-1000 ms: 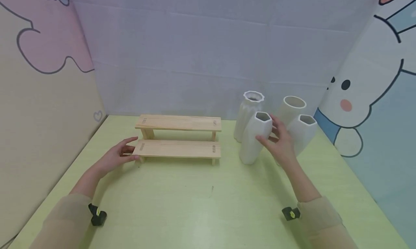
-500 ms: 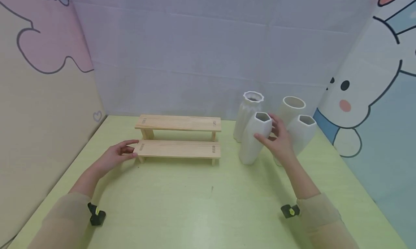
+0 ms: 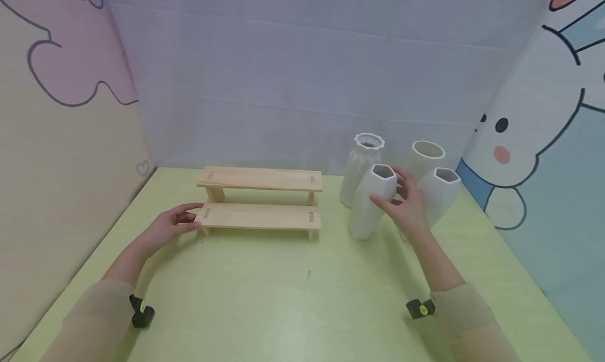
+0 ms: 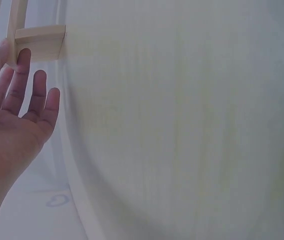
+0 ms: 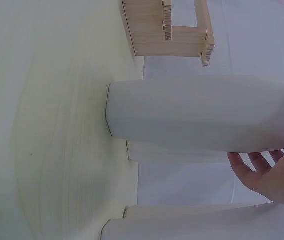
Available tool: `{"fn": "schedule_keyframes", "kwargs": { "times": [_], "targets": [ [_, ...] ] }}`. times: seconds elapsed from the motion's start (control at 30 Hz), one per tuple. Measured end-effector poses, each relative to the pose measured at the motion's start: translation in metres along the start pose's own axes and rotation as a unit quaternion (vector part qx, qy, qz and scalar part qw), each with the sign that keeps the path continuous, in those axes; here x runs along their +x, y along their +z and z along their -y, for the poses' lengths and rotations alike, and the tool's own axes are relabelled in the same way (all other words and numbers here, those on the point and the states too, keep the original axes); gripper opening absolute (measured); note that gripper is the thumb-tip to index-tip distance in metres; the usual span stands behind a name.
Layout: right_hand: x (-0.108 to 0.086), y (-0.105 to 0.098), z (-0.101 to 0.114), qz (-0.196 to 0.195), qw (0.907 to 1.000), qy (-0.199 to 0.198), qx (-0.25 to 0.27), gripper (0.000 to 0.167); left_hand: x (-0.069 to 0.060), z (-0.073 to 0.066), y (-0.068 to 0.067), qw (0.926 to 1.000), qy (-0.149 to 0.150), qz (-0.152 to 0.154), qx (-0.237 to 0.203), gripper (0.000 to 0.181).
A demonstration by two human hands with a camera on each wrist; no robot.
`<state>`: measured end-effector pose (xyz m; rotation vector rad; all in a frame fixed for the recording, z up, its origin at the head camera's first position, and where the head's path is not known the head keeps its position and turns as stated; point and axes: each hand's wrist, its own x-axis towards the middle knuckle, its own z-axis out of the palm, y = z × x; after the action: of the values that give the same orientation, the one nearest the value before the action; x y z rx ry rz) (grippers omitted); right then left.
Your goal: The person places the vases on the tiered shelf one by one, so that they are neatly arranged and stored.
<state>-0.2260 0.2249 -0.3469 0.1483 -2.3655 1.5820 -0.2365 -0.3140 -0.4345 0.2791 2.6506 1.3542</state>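
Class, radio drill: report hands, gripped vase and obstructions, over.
Left hand at left end of lower wooden shelf. Right hand gripping left five-sided vase near its mouth. Vase upright. Three other vases close behind and right.

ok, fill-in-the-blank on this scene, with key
The right hand grips a vase whose opening is ____ (round/angular).
The left hand is at the ____ (upper/lower) shelf of the wooden stand.
Counting the gripped one, ____ vases show.
From the person's side, the gripped vase is to the stand's ____.

Missing words: angular; lower; four; right.
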Motion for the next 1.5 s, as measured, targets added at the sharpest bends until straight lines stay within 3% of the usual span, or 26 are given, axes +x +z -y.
{"fn": "schedule_keyframes", "kwargs": {
  "times": [0.23, 0.5, 0.7, 1.03, 1.27, 1.5],
  "targets": [
    [-0.011, 0.001, 0.024, -0.002, 0.9999, 0.000, 0.012, 0.074, -0.001, -0.003, -0.001, 0.9999, -0.006, 0.002, 0.015, 0.065],
    [-0.007, 0.005, 0.009, 0.001, 0.9999, -0.012, 0.003, 0.077, 0.002, -0.003, 0.000, 0.9999, -0.007, 0.003, 0.013, 0.065],
    [-0.005, 0.006, 0.015, -0.001, 1.0000, -0.007, 0.004, 0.077, 0.001, -0.004, 0.001, 0.9998, -0.011, 0.000, 0.017, 0.064],
    [-0.004, 0.012, 0.042, 0.010, 0.9999, -0.001, 0.004, 0.079, 0.002, -0.002, 0.000, 0.9998, -0.014, 0.011, 0.002, 0.067],
    [0.001, 0.022, 0.064, 0.020, 0.9994, -0.027, 0.004, 0.079, 0.002, -0.002, 0.000, 0.9996, -0.023, 0.014, -0.011, 0.068],
    [0.007, 0.032, 0.085, 0.026, 0.9977, -0.051, 0.036, 0.077, 0.000, -0.010, -0.002, 0.9992, -0.028, 0.025, -0.017, 0.068]
  ]
}}
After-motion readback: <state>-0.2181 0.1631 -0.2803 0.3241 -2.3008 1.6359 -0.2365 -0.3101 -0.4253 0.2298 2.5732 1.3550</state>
